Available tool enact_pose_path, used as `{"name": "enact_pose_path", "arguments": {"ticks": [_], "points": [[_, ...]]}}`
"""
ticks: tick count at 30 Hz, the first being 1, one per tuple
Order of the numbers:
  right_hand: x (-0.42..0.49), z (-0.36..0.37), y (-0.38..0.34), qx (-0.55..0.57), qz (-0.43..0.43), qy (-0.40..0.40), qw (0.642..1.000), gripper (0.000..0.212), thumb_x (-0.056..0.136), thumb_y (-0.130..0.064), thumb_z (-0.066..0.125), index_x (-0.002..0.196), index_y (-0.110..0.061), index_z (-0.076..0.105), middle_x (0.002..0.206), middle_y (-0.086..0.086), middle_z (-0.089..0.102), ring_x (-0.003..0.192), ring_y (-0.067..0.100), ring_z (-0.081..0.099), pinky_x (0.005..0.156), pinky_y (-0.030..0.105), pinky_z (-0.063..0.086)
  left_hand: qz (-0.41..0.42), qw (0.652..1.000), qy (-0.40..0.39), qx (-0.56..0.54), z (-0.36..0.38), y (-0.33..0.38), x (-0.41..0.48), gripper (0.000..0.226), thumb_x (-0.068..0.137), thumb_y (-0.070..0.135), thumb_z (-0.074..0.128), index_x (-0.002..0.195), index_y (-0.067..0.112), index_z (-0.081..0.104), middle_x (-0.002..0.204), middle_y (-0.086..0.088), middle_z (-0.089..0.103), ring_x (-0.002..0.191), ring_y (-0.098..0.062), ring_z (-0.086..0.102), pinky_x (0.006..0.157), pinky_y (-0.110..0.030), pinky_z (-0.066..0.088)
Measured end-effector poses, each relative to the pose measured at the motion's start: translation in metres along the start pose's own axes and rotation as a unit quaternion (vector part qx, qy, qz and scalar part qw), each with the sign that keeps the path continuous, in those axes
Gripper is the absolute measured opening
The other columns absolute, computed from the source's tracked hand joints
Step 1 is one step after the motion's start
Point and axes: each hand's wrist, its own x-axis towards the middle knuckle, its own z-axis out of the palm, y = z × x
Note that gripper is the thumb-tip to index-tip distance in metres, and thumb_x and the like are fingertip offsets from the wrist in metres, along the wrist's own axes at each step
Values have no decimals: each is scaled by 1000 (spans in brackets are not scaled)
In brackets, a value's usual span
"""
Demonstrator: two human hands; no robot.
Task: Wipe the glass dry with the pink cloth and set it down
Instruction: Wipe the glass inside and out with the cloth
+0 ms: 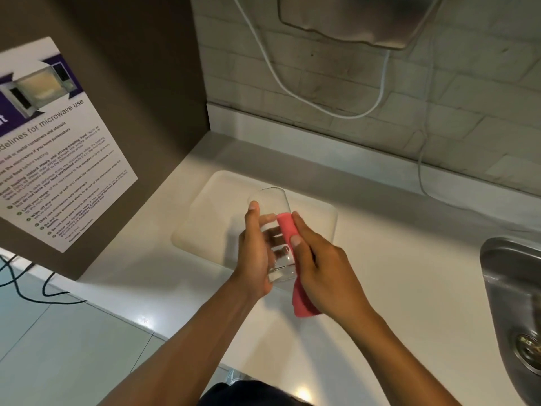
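Both hands grip: left hand point(257, 253) holds the glass point(273, 230), right hand point(319, 259) presses the pink cloth point(288, 227) against it.

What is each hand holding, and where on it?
The left hand holds the glass around its side. The right hand presses the pink cloth against the glass's other side.
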Motion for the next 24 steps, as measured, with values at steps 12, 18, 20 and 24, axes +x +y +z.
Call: {"name": "enact_pose_path", "arguments": {"ticks": [12,18,20,24], "points": [[-14,6,-12,-95,-52,12,994,58,99,-55,20,152,-35,29,152,-8,43,124,19,57,100,8,32,-13,999,32,-22,1,2,-4,68,98,76,42,127,20,67,119,-20,79,109,-41,76,96,-58,61],[-26,7,-4,-122,-68,-11,990,51,104,-46,29,152,-32,31,151,-11,41,123,18,58,93,-6,19,4,999,46,-20,0,0,-3,61,102,72,41,124,20,63,123,-17,76,107,-36,76,89,-52,63],[-17,4,-4,-98,-30,-9,995,62,96,-55,18,153,-33,30,153,-6,43,126,21,56,103,8,25,-9,998,52,-18,4,-4,-6,65,102,73,39,128,19,64,119,-18,77,105,-38,76,90,-53,63],[-20,6,-2,-119,-74,-30,990,55,101,-49,24,155,-38,24,160,-7,30,132,18,50,102,14,28,-2,999,27,-29,0,-1,-3,65,99,74,43,124,19,65,118,-20,78,103,-39,77,90,-53,62]]}}
